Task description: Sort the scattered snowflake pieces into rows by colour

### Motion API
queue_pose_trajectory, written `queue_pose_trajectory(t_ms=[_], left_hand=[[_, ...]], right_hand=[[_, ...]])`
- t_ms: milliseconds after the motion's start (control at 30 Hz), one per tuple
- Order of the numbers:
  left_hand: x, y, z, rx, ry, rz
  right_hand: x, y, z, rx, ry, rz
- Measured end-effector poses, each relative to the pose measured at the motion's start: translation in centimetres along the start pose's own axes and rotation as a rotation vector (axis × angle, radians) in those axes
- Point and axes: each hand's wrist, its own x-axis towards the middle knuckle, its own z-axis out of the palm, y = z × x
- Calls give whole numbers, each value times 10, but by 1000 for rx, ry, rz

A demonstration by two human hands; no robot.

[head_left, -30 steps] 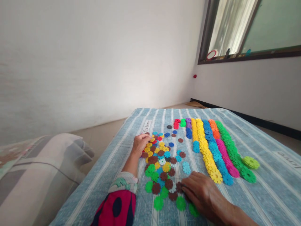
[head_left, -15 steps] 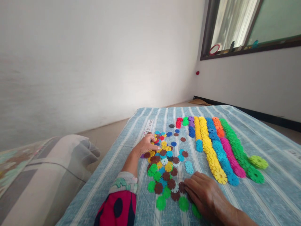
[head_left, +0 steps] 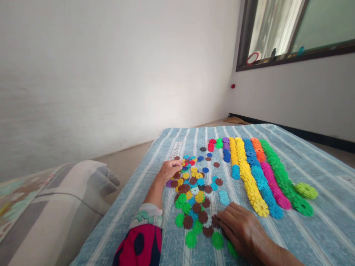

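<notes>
A loose heap of small coloured plastic gear-like discs (head_left: 194, 192) lies on a blue striped sheet (head_left: 318, 229). My left hand (head_left: 169, 170) is curled at the far left edge of the heap, its fingertips pinched on a small yellow disc. My right hand (head_left: 244, 231) lies flat at the heap's near edge, fingers spread over brown and green discs. To the right run sorted rows of overlapping discs: yellow (head_left: 246, 173), blue (head_left: 259, 177), orange and pink (head_left: 270, 183), green (head_left: 280, 173).
A grey-and-white pillow (head_left: 63, 195) lies at the left beside the bed. White walls stand behind, with a dark-framed window (head_left: 291, 33) at the upper right. Two larger green discs (head_left: 305, 195) sit at the end of the green row.
My left hand has shifted slightly within the far part of the heap and closed its fingertips on a disc. My right hand has stayed in place. The view has drifted a little.
</notes>
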Motion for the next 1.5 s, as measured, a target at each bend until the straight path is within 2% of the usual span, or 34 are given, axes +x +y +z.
queue_pose_trajectory(t_ms=[233,333,567,733,1033,1167,1267,1367,1500], left_hand=[[2,0,1,-3,-24,24],[4,1,5,97,-47,62],[14,1,12,391,14,173],[17,3,14,567,40,169],[12,24,29,823,70,95],[9,31,36,881,127,116],[8,33,37,935,108,148],[9,31,34,975,90,185],[15,23,30,959,134,241]], right_hand=[[0,-1,-1,2,-20,16],[1,-2,-2,4,-17,11],[4,-4,-4,14,-20,31],[5,-4,-1,16,-32,63],[9,-5,-6,-12,-31,43],[10,-5,-7,-51,-43,48],[10,-5,-5,-74,-42,43],[10,-4,-4,-107,-39,36],[11,-3,-4,-129,-44,39]])
